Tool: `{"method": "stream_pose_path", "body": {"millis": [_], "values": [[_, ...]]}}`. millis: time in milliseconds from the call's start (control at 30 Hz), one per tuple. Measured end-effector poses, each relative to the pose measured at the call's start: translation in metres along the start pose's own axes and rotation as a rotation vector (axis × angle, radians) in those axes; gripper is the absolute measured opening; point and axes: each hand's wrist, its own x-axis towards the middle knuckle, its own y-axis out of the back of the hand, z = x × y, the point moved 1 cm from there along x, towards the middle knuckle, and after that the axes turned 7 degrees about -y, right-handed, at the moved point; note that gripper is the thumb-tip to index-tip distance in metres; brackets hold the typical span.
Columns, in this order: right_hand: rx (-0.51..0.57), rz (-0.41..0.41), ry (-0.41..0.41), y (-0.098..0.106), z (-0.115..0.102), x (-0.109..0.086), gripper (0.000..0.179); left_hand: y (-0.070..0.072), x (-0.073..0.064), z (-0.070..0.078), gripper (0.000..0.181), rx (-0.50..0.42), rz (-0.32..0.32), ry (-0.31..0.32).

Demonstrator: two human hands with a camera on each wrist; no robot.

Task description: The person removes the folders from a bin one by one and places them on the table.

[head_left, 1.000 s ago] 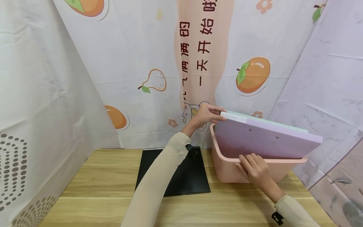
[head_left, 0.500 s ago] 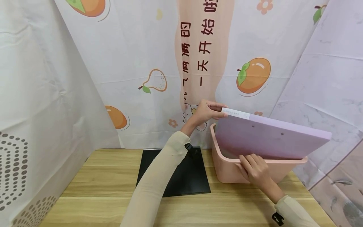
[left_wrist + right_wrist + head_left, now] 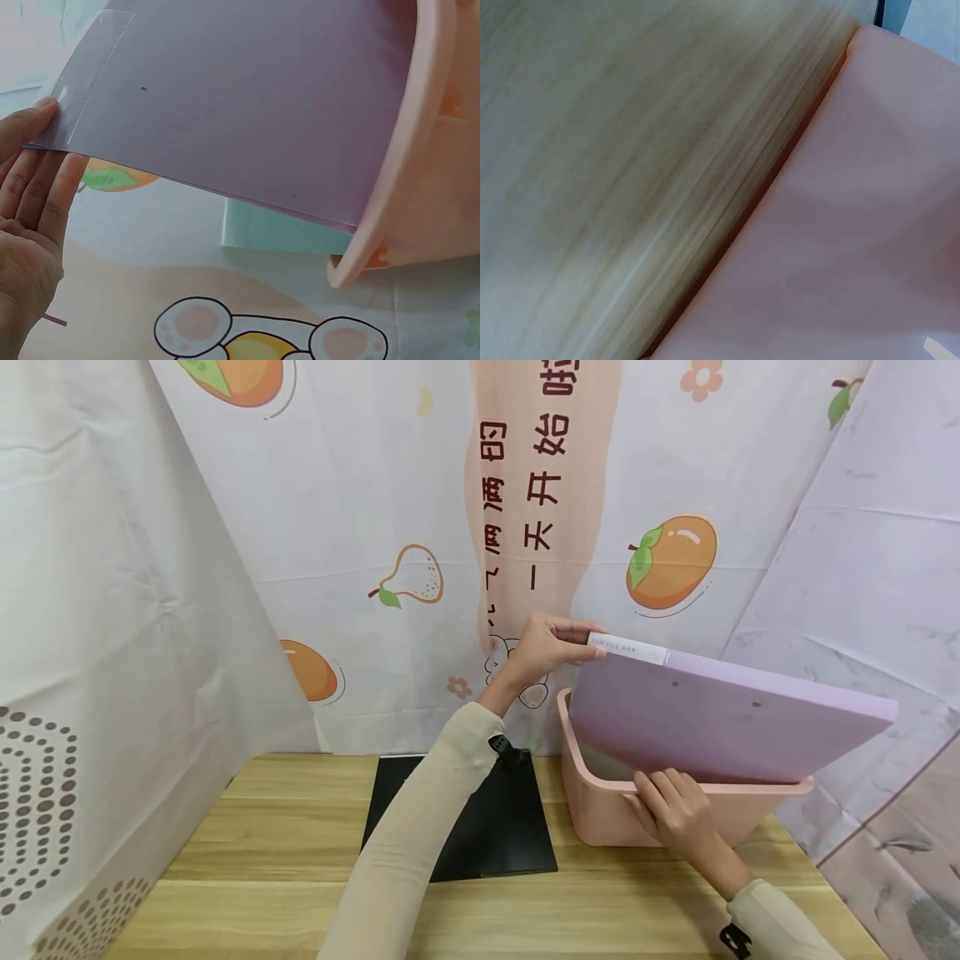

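A purple file folder (image 3: 720, 718) stands tilted, partly inside a pink plastic bin (image 3: 600, 817). My left hand (image 3: 542, 650) pinches the folder's upper left corner beside its white label strip (image 3: 630, 648), thumb on the near face and fingers behind. In the left wrist view the thumb lies over the clear label pocket (image 3: 101, 71). Behind the purple folder a mint-green folder (image 3: 285, 229) shows; the head view hides it. My right hand (image 3: 675, 810) grips the bin's front rim, fingers curled over the edge. The folder's lower part is hidden inside the bin.
A flat black folder-like sheet (image 3: 495, 827) lies on the wooden table (image 3: 270, 843), left of the bin and partly under my left arm. A printed curtain (image 3: 360, 485) hangs close behind the bin and along both sides.
My left hand has risen slightly, lifting the purple folder, whose right end now sticks out farther right. The mint-green edge behind it has dropped out of the head view. My right hand stays put.
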Motion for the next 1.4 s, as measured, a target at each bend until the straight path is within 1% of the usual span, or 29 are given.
{"method": "stream_pose_path", "body": {"millis": [233,433,700,800,967,1133,1233,1333,1400], "values": [[-0.001,-0.01,-0.003,0.0,-0.001,0.0,0.043,0.007,0.005,0.007,0.029,-0.022,0.051,-0.057],[0.003,-0.021,-0.006,0.0,-0.001,0.0,0.044,0.015,0.008,0.017,0.029,0.008,0.108,-0.097],[0.01,-0.019,-0.01,-0.001,-0.002,-0.001,0.044,0.026,0.008,0.033,0.031,-0.003,0.19,-0.157],[0.005,-0.016,-0.005,-0.001,-0.002,0.0,0.043,0.03,0.008,0.035,0.031,0.007,0.218,-0.177],[0.004,-0.015,0.004,-0.001,-0.002,0.001,0.043,0.035,0.008,0.036,0.031,0.032,0.262,-0.189],[0.006,-0.008,0.001,-0.001,-0.002,0.001,0.044,0.039,0.009,0.041,0.03,0.054,0.285,-0.217],[0.008,-0.015,-0.007,-0.001,-0.001,0.001,0.044,0.042,0.01,0.045,0.03,0.055,0.288,-0.233],[0.011,-0.021,-0.014,-0.001,-0.001,0.001,0.044,0.045,0.009,0.046,0.031,0.06,0.287,-0.233],[0.014,-0.022,-0.014,-0.001,-0.001,0.001,0.044,0.047,0.009,0.047,0.031,0.063,0.289,-0.22]]}}
